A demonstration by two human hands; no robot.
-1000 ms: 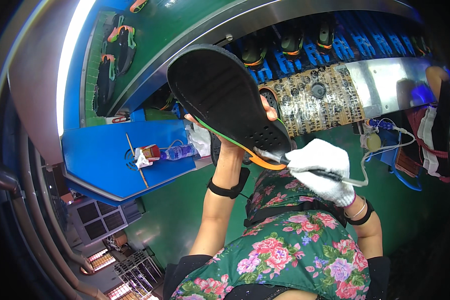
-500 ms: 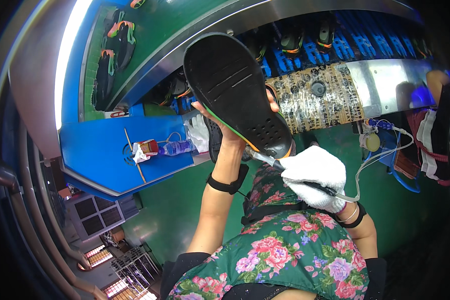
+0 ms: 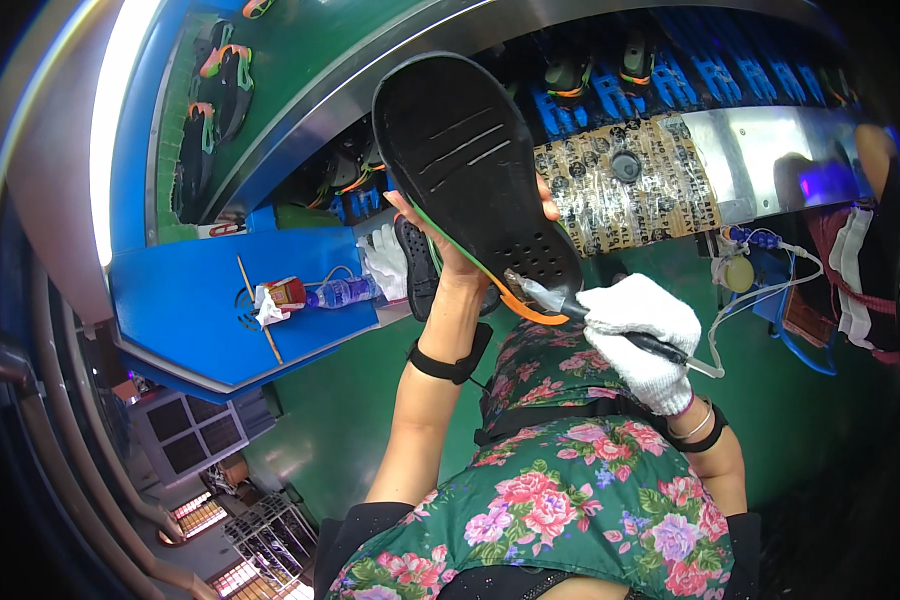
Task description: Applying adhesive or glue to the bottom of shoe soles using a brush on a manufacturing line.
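Note:
In my bare left hand is a black shoe, its sole turned up toward me. The fingers wrap round it from beneath, showing along both edges. Small holes and raised bars mark the sole, and a green and orange trim runs down its left side. My right hand, in a white knit glove, is closed round a black-handled, pen-like tool trailing a thin white tube. The tool's clear tip lies against the near end of the sole, by the orange trim; its exact kind is hard to make out.
A wrapped cardboard-covered ledge stands beyond the shoe, with metal sheet to its right. More shoes sit in blue racks behind. On the blue table at left are a water bottle, a red box and white gloves.
The tool's tip has shifted up from the side edge onto the near end of the sole. My right hand has moved slightly right, and the shoe has moved a little.

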